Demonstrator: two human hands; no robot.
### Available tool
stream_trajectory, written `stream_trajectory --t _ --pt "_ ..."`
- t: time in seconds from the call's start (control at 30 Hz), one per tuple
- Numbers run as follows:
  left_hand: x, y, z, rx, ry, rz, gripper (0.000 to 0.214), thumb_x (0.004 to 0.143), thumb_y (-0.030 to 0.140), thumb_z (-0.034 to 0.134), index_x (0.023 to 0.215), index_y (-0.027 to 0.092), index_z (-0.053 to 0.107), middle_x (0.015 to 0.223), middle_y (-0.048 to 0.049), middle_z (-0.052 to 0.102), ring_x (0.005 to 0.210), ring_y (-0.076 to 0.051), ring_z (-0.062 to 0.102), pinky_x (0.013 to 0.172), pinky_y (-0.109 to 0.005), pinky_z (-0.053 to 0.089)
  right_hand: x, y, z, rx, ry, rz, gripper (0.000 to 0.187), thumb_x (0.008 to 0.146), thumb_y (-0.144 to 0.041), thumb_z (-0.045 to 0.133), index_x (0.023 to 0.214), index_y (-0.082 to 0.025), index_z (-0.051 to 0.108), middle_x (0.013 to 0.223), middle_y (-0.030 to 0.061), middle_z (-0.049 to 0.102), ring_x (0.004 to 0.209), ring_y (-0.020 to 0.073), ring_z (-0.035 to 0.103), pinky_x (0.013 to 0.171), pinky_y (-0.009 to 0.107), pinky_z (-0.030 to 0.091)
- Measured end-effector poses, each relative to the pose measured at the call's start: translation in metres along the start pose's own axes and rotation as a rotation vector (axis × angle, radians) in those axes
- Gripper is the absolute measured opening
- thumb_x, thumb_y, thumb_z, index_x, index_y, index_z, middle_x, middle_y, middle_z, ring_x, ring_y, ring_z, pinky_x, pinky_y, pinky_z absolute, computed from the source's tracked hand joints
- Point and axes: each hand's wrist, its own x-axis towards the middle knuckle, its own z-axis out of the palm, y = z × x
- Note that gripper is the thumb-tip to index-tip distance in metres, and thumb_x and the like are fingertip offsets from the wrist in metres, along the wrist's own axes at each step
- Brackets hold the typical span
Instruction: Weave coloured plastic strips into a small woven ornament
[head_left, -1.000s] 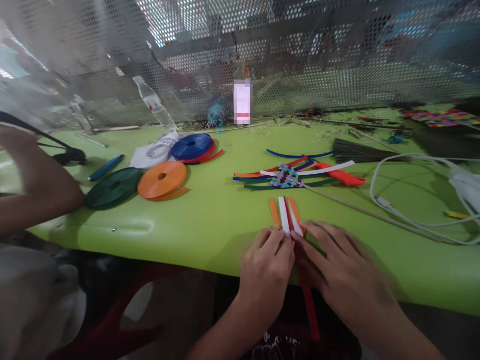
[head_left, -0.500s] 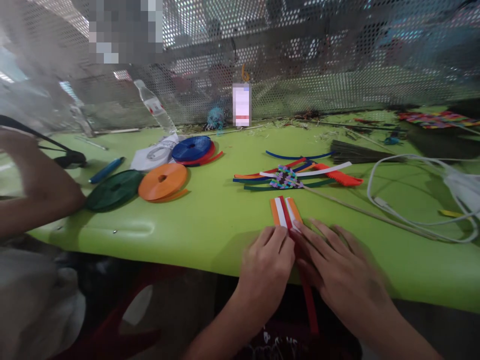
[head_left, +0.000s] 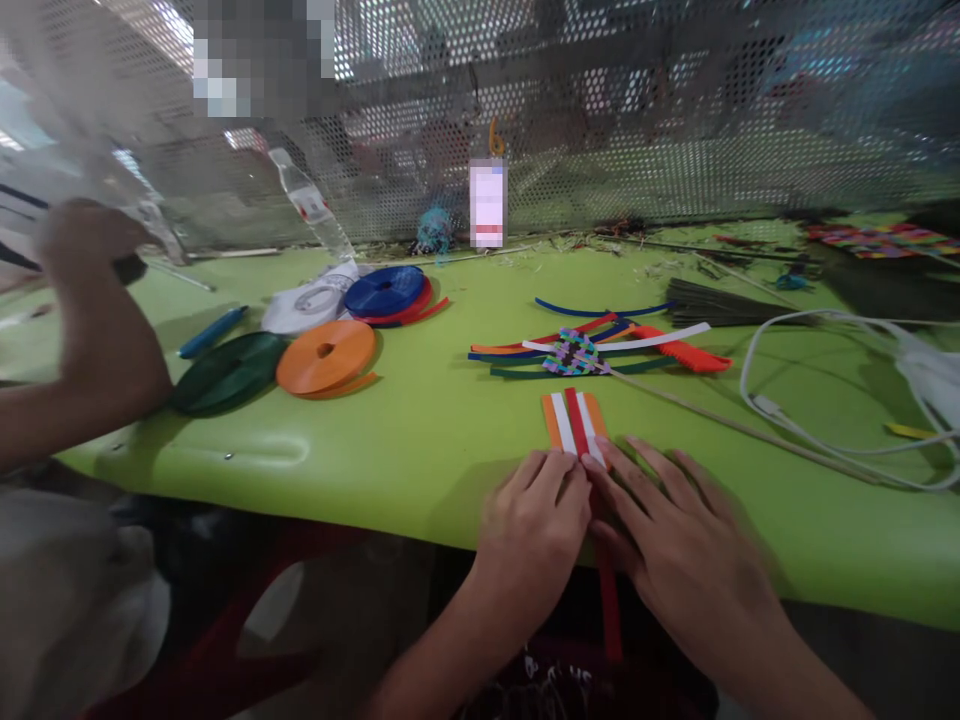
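Orange, white and red flat plastic strips [head_left: 574, 425] lie side by side at the table's near edge, the red one in the middle. My left hand [head_left: 532, 515] is closed, its fingertips pinching the near part of the strips. Beside it, my right hand [head_left: 675, 530] lies with its fingers spread, the index fingertip pressing on the strips' right side. The red strip's tail [head_left: 610, 605] hangs below the table edge between my hands. Under my fingers, the strips' near ends are hidden. Just beyond lies a small woven diamond [head_left: 574, 352] on a thin stick, with loose coloured strips around it.
Orange [head_left: 349, 350], green [head_left: 232, 372] and blue [head_left: 384, 291] strip rolls sit to the left, near a blue pen [head_left: 214, 332]. An orange-red tool handle [head_left: 686, 350] and a white cable [head_left: 742, 375] lie right. Another person's arm [head_left: 90, 320] is at far left.
The red strip has shifted away from me and now sticks out past the others, straighter between the white ones. My hands barely moved. The other person's hand at left has risen.
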Motion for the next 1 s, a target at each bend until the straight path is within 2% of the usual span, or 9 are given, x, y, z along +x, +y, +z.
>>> stream_trajectory --t 0.23,0.43,0.6,0.87,1.0 --pt "-0.002 -0.002 0.000 -0.025 0.030 0.008 0.017 0.101 0.010 0.054 0.108 0.009 0.069 0.103 -0.0097 0.074 0.094 -0.023 0.069 0.081 -0.037 0.065 0.001 0.000 -0.001 0.014 -0.003 0.021 0.042 0.110 -0.030 0.039 0.144 -0.015 0.058 0.147 0.0122 0.063 0.136 0.0372 0.055 0.110 0.062 0.042" --pt "-0.006 -0.003 0.000 -0.047 0.052 -0.003 0.022 0.101 0.011 0.053 0.116 0.009 0.069 0.111 -0.0103 0.075 0.103 -0.025 0.070 0.090 -0.039 0.065 0.001 0.001 -0.002 0.007 -0.026 0.004 0.043 0.108 -0.027 0.040 0.146 -0.013 0.056 0.155 0.0093 0.055 0.139 0.0360 0.052 0.111 0.061 0.040" --pt "-0.006 -0.004 -0.001 -0.046 0.007 -0.007 0.028 0.100 0.008 0.051 0.121 0.010 0.068 0.114 -0.0096 0.074 0.104 -0.025 0.069 0.090 -0.040 0.065 0.002 0.001 -0.003 0.019 -0.024 0.018 0.043 0.109 -0.027 0.039 0.147 -0.014 0.056 0.156 0.0054 0.055 0.140 0.0330 0.051 0.113 0.057 0.039" --pt "-0.005 -0.004 0.000 -0.020 -0.006 -0.016 0.027 0.099 0.008 0.050 0.119 0.011 0.067 0.114 -0.0081 0.073 0.101 -0.025 0.069 0.084 -0.040 0.065 0.001 0.004 -0.002 -0.002 -0.036 -0.041 0.046 0.108 -0.025 0.041 0.150 -0.010 0.051 0.156 0.0102 0.055 0.140 0.0369 0.048 0.110 0.061 0.039" --pt "-0.006 -0.001 0.000 0.000 -0.015 -0.021 0.023 0.099 0.011 0.052 0.116 0.012 0.068 0.112 -0.0079 0.074 0.100 -0.025 0.068 0.082 -0.040 0.065 0.005 0.017 -0.006 0.016 -0.055 -0.114 0.044 0.108 -0.028 0.042 0.146 -0.012 0.056 0.148 0.0113 0.062 0.134 0.0383 0.052 0.106 0.060 0.043"
